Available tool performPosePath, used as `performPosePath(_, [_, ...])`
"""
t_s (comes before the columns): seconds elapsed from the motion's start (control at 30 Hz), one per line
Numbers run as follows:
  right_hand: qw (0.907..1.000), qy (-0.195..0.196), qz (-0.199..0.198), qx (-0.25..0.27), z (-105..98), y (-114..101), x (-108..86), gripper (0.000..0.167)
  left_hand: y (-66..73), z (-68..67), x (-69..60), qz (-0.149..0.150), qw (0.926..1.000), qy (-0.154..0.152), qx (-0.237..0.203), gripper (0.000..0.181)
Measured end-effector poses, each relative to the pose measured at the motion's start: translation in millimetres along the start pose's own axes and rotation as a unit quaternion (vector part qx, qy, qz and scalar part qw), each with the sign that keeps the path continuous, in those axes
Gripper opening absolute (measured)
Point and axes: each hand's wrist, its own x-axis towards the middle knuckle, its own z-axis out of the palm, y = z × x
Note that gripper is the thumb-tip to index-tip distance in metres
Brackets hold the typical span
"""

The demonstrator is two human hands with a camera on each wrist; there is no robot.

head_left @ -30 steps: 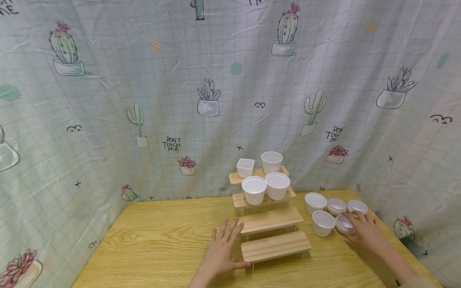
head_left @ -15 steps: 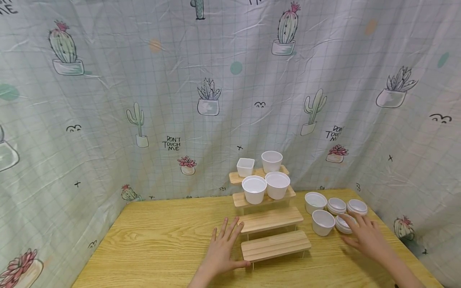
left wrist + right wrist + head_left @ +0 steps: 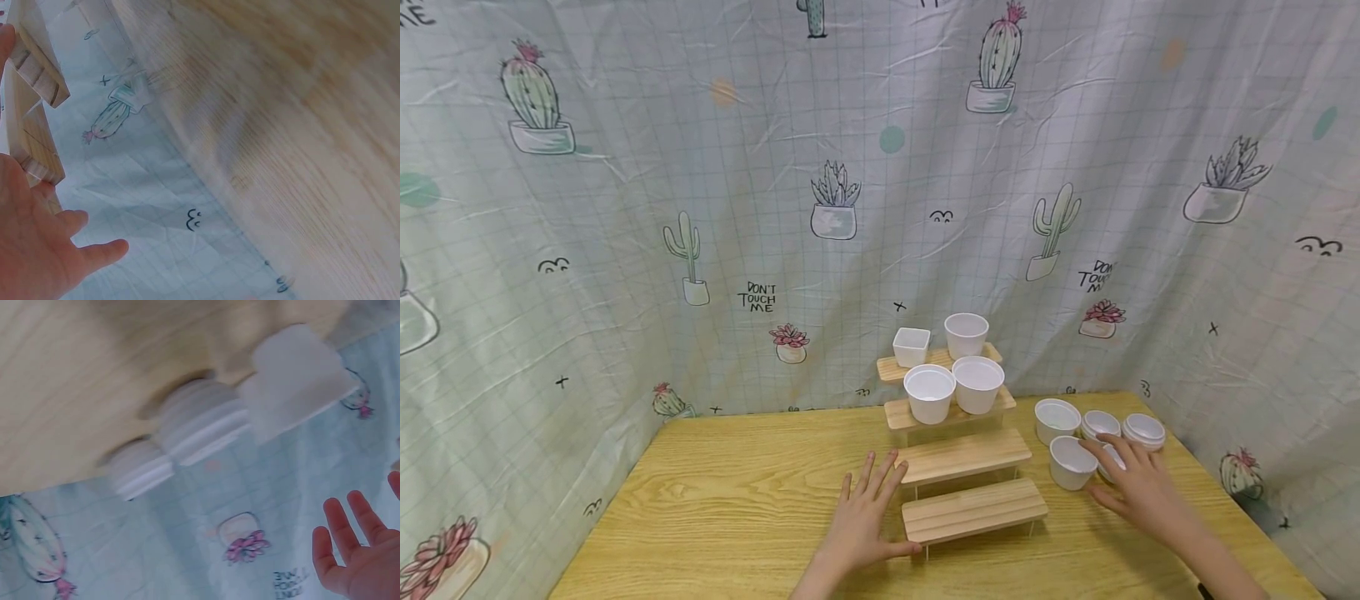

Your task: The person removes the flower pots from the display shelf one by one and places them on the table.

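my right hand [image 3: 1142,487] is ungripped, fingers loosely bent, thumb and forefinger at the right side of a white, round, tapered, plastic-looking cup [image 3: 1072,463] standing mouth-up on the table; i can't tell whether they touch it. my left hand [image 3: 862,521] grasps nothing, fingers spread along the left ends of a four-tier stand of pale wooden planks [image 3: 973,512] on clear supports, thumb at the lowest plank's front corner. i judge the step to be reaching for that cup, so i'd bring thumb and fingers to opposite walls, pinch lightly below the rim, since it looks thin, and lift straight up. a low, ridged white round cup [image 3: 1110,468], partly under my right hand, is the one i'd worry about nudging. my left hand should steady the stand without pushing: four white cups already stand on its two upper tiers, and a bump could shift them.
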Motion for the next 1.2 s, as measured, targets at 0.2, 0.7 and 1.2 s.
performPosePath(0.2, [0.9996,0.013,-0.011,0.021,-3.5,-14.3,14.6,0.056,0.5,-1.8,0.2,0.0,1.0,0.001,-0.001,0.107])
performPosePath(0.7, [0.9983,0.021,-0.021,0.05,-4.6,-41.3,55.3,0.06,1.7,-1.8,0.4,-0.003,1.0,-0.001,0.002,0.107])
performPosePath(1.2, [0.9964,0.031,-0.051,0.059,-3.9,-59.2,89.0,0.059,2.2,-2.4,-0.1,-0.008,0.9999,-0.007,-0.003,0.106])
